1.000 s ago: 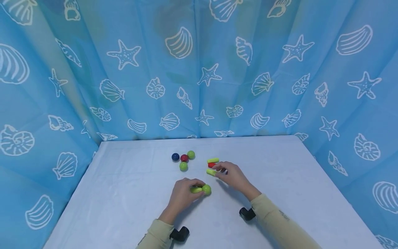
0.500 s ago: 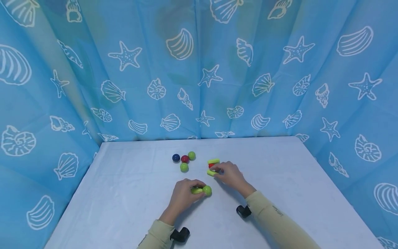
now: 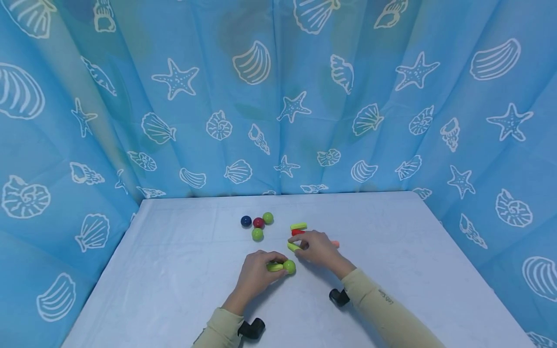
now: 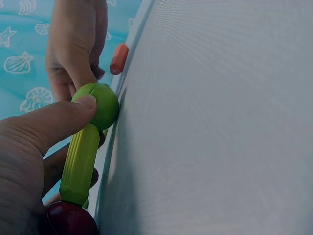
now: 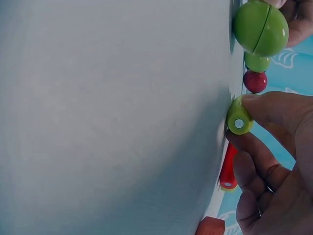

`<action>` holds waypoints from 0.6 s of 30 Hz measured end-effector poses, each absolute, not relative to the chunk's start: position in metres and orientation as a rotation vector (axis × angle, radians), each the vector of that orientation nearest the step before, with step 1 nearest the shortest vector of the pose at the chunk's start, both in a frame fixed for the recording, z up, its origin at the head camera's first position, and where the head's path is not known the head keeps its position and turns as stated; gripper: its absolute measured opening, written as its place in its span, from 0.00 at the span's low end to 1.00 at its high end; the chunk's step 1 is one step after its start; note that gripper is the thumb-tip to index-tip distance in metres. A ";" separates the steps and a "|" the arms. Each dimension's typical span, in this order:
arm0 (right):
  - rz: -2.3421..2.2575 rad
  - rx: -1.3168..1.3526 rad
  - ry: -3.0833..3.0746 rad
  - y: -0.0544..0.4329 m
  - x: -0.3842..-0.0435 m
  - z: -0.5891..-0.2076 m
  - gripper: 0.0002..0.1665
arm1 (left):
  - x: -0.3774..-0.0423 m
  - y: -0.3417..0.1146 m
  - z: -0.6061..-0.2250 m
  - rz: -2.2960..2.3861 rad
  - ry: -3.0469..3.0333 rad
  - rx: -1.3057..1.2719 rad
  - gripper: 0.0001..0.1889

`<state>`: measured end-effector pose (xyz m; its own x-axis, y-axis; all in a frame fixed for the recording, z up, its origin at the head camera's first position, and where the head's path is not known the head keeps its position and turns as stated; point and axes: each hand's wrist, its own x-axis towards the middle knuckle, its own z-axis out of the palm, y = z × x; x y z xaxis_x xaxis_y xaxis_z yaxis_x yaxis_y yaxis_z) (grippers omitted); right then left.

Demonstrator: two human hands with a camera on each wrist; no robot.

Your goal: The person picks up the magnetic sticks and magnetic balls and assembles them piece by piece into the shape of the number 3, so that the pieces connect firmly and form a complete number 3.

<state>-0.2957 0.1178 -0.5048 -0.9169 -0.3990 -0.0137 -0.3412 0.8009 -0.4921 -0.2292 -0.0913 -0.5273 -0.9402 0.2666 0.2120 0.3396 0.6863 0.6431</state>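
My left hand (image 3: 254,270) grips a joined piece: a ribbed yellow-green rod (image 4: 79,164) between a green ball (image 4: 105,106) and a dark red ball (image 4: 72,219). The thumb presses where rod and green ball meet; the red ball is hidden in the head view. Up and to the right, my right hand (image 3: 319,249) pinches a second yellow-green rod (image 5: 238,117) between thumb and forefinger. A silvery disc shows on that rod's end. This rod is apart from the green ball. Just behind the right hand lies a red rod (image 3: 298,232), partly covered by the fingers.
Another yellow-green rod (image 3: 298,225) lies beyond the red one. An orange-pink rod (image 3: 335,244) sits right of my right hand. Farther left are a dark blue ball (image 3: 246,221), a red ball (image 3: 258,223) and two green balls (image 3: 257,234). A curtain (image 3: 278,96) surrounds the white table (image 3: 174,270).
My right hand has drawn the pinched rod slightly nearer and to the left, away from the red rod. The orange-pink rod has come into view. My left hand stays nearly still.
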 end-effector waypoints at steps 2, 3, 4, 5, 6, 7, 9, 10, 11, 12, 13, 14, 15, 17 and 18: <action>-0.751 -0.592 2.846 0.117 -0.294 -0.504 0.21 | -0.230 -0.091 -0.528 -1.085 -2.788 -0.504 0.14; -0.748 -0.589 2.836 0.117 -0.293 -0.504 0.21 | -0.230 -0.091 -0.529 -1.089 -2.789 -0.500 0.14; -0.746 -0.594 2.828 0.117 -0.292 -0.503 0.21 | -0.230 -0.091 -0.529 -1.093 -2.791 -0.494 0.14; -0.742 -0.600 2.820 0.117 -0.291 -0.503 0.21 | -0.230 -0.091 -0.529 -1.091 -2.792 -0.493 0.14; -0.738 -0.605 2.811 0.117 -0.290 -0.502 0.21 | -0.230 -0.091 -0.529 -1.090 -2.793 -0.493 0.14; -0.730 -0.610 2.803 0.117 -0.289 -0.502 0.21 | -0.230 -0.091 -0.529 -1.090 -2.793 -0.493 0.14; -0.720 -0.631 2.788 0.117 -0.287 -0.501 0.21 | -0.230 -0.091 -0.528 -1.089 -2.794 -0.492 0.14; -0.719 -0.636 2.779 0.117 -0.286 -0.501 0.21 | -0.231 -0.091 -0.528 -1.087 -2.795 -0.492 0.14; -0.717 -0.640 2.769 0.117 -0.286 -0.500 0.21 | -0.231 -0.091 -0.528 -1.087 -2.799 -0.490 0.14; -0.716 -0.643 2.762 0.117 -0.286 -0.500 0.21 | -0.231 -0.091 -0.528 -1.087 -2.802 -0.487 0.14; -0.718 -0.647 2.755 0.117 -0.285 -0.499 0.21 | -0.231 -0.091 -0.528 -1.086 -2.805 -0.486 0.14; -0.724 -0.650 2.748 0.117 -0.285 -0.499 0.20 | -0.231 -0.091 -0.528 -1.088 -2.808 -0.484 0.14; -0.725 -0.644 2.743 0.117 -0.285 -0.499 0.20 | -0.231 -0.091 -0.528 -1.089 -2.810 -0.483 0.14; -0.731 -0.640 2.735 0.117 -0.285 -0.498 0.20 | -0.231 -0.091 -0.528 -1.095 -2.813 -0.481 0.14; -0.733 -0.638 2.733 0.117 -0.285 -0.498 0.20 | -0.231 -0.091 -0.528 -1.097 -2.811 -0.482 0.14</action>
<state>-0.2848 0.1166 -0.4981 -0.8758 -0.4687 -0.1151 -0.3481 0.7787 -0.5219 -0.2309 -0.0907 -0.5276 -0.9466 0.2591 0.1917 0.3205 0.6931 0.6457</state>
